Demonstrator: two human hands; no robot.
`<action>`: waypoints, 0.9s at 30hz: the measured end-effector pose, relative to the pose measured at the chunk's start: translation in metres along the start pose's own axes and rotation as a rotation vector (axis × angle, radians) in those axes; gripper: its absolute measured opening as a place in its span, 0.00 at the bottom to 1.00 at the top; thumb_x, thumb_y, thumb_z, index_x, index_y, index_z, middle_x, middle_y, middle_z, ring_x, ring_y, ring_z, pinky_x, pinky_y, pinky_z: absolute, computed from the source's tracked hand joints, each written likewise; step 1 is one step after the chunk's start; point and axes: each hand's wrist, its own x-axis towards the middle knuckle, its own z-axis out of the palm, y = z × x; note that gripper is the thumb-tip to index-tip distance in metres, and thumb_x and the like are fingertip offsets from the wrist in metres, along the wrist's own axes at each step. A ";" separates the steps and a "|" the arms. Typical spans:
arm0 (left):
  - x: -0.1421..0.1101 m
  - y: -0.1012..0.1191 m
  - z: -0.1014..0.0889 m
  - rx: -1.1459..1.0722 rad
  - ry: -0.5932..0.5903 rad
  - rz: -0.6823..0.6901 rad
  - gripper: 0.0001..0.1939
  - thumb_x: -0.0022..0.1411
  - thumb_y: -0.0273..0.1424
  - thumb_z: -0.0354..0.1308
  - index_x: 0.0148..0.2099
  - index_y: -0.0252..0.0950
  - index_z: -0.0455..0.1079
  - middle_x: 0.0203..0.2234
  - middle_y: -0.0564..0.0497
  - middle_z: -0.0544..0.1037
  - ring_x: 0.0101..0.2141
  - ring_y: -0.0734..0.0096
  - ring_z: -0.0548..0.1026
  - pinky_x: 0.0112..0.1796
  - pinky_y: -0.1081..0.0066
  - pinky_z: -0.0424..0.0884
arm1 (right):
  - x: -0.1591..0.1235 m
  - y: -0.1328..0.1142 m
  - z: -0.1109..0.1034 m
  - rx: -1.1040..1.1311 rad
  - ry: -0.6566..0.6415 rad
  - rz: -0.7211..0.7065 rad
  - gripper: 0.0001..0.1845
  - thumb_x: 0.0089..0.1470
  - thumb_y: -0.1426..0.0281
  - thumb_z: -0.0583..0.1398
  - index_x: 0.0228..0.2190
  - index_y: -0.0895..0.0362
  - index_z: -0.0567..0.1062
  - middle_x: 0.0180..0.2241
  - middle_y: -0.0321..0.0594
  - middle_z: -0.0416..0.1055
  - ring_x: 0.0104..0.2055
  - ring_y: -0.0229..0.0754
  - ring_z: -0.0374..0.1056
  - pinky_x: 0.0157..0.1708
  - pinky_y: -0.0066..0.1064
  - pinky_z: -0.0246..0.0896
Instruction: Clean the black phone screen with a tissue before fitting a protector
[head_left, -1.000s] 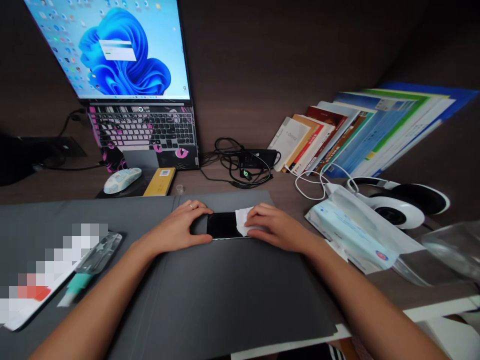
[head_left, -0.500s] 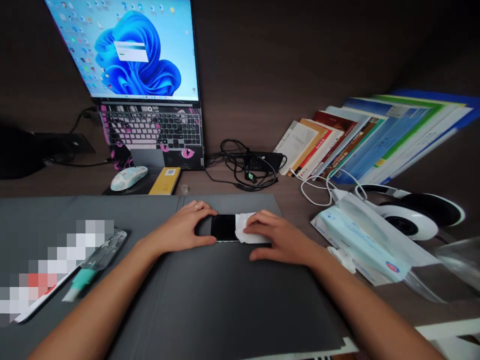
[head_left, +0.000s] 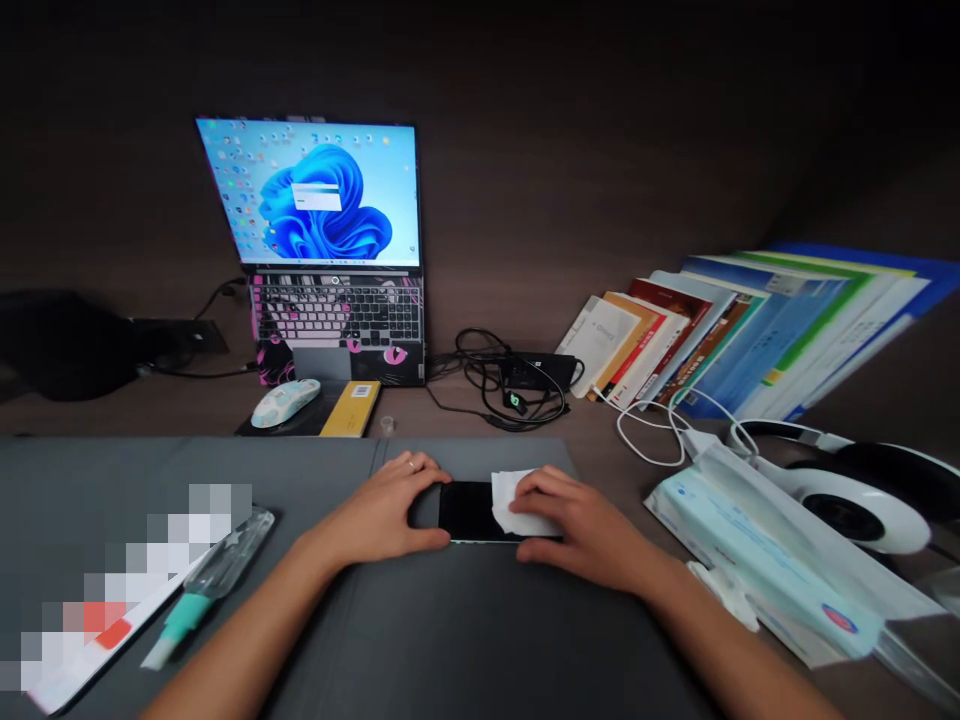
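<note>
Since a second ago the right hand [head_left: 581, 520] has lifted its thumb off the tissue [head_left: 511, 503] and set it lower, just by the near edge of the phone [head_left: 466, 512], and the view has tipped up so that the whole laptop screen shows. The phone lies flat, dark face up, on the grey mat [head_left: 450, 630], between the two hands. The tissue covers the right part of its face under the right hand's bent fingers; that hand is half open, its thumb spread away from the fingers. The left hand [head_left: 381, 512] grips the phone's left end, thumb at the near edge and fingers at the far one. To the left on the mat lies a clear bottle [head_left: 232, 550] with a green neck, beside a flat white item [head_left: 79, 665] partly blurred out. Beyond the mat, on the brown table [head_left: 450, 413], stand a small clear cap [head_left: 387, 426], a yellow box [head_left: 351, 408], a patterned mouse [head_left: 286, 404] and the open laptop [head_left: 334, 262]. Black cables [head_left: 536, 372] lie right of the laptop, then a leaning row of books [head_left: 660, 335]. On the right, nearer, are white headphones [head_left: 885, 515], a tissue pack [head_left: 772, 560] and a crumpled tissue [head_left: 731, 597].
</note>
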 end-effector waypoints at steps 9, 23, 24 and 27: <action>0.000 -0.002 0.001 -0.003 0.009 0.012 0.28 0.58 0.41 0.66 0.59 0.42 0.68 0.50 0.46 0.72 0.51 0.51 0.70 0.54 0.54 0.67 | -0.002 0.001 -0.003 0.015 0.008 -0.010 0.19 0.60 0.52 0.62 0.42 0.54 0.78 0.42 0.43 0.75 0.47 0.48 0.70 0.46 0.38 0.64; 0.000 -0.002 0.002 0.005 0.006 0.012 0.28 0.58 0.40 0.67 0.58 0.41 0.68 0.50 0.47 0.72 0.52 0.53 0.70 0.55 0.55 0.65 | 0.000 0.000 -0.003 0.063 -0.030 -0.045 0.18 0.62 0.53 0.61 0.40 0.55 0.77 0.42 0.43 0.73 0.47 0.46 0.68 0.48 0.38 0.63; 0.000 -0.003 0.003 0.006 0.008 0.010 0.28 0.58 0.40 0.67 0.58 0.41 0.68 0.49 0.47 0.72 0.52 0.53 0.70 0.55 0.55 0.65 | 0.001 -0.001 -0.002 0.068 -0.040 -0.059 0.19 0.61 0.53 0.62 0.44 0.55 0.77 0.44 0.43 0.73 0.49 0.47 0.68 0.49 0.38 0.63; 0.000 -0.004 0.003 0.020 0.012 0.004 0.28 0.58 0.41 0.67 0.59 0.41 0.68 0.49 0.46 0.71 0.51 0.52 0.69 0.53 0.55 0.66 | 0.002 -0.005 -0.001 0.065 -0.057 -0.061 0.21 0.61 0.55 0.63 0.51 0.53 0.75 0.49 0.45 0.71 0.53 0.48 0.66 0.52 0.40 0.63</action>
